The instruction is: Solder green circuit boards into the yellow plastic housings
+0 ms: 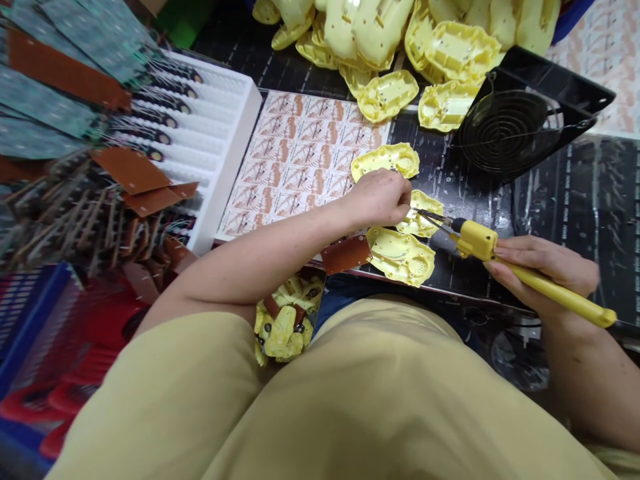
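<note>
My right hand (550,267) is wrapped round a yellow soldering gun (477,240), its thin metal tip pointing left. That tip reaches into a yellow plastic shell half (429,212) on the bench. Over the same shell is my left hand (383,197), fingers pinched together; what they hold, if anything, is hidden. Another yellow shell half (407,157) lies just beyond my left hand. Closer to my body, a third yellow shell half (403,257) rests beside a brown circuit board (347,255).
A black fan (505,133) stands at the right. Yellow shells (370,33) are piled at the back. Printed sheets (290,160) cover the middle left. A white foam tray (225,133) holds wired round parts and boards. A blue crate (45,313) with red parts sits lower left.
</note>
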`<state>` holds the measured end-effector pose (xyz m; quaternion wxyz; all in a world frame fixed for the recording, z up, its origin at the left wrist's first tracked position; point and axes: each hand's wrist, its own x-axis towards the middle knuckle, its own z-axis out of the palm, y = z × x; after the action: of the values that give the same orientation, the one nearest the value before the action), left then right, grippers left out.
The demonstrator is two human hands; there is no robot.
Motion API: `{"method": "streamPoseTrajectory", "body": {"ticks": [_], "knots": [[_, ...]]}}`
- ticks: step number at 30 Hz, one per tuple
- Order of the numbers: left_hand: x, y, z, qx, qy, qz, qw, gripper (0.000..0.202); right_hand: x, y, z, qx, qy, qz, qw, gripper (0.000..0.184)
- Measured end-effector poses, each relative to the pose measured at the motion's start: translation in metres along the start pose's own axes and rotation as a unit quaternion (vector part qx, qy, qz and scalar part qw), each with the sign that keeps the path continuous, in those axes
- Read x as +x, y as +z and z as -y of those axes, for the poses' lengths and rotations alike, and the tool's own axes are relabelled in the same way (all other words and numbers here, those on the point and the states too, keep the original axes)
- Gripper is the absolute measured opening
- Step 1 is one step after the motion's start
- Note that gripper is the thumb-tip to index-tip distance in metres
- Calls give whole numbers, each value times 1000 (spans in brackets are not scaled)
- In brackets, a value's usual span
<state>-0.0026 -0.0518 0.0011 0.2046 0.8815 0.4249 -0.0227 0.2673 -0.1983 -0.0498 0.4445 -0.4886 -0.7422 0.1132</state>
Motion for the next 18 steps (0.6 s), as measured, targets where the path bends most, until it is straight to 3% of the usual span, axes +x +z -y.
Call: {"method": "streamPoseTrajectory", "body": {"ticks": [2,4,7,11,13,18], "knots": [[0,0,1,-3,3,-3,1000,29,0,-3,1,5,-48,-51,998,6],[1,1,2,-2,8,-5,1000,28,1,-5,5,10,-79,-89,993,14],[1,3,5,2,19,-10,1000,26,-1,-5,8,-26,-74,-79,994,21],[2,4,5,2,18,-10,1000,27,-9,-1,6,-65,-61,-130,988,58],[1,5,3,3,14,-8,1000,28,-10,2,7,-59,-66,-132,987,67],[-6,0,6,9,36,5,999,29,-3,8,18,-3,-87,-121,989,39]]}}
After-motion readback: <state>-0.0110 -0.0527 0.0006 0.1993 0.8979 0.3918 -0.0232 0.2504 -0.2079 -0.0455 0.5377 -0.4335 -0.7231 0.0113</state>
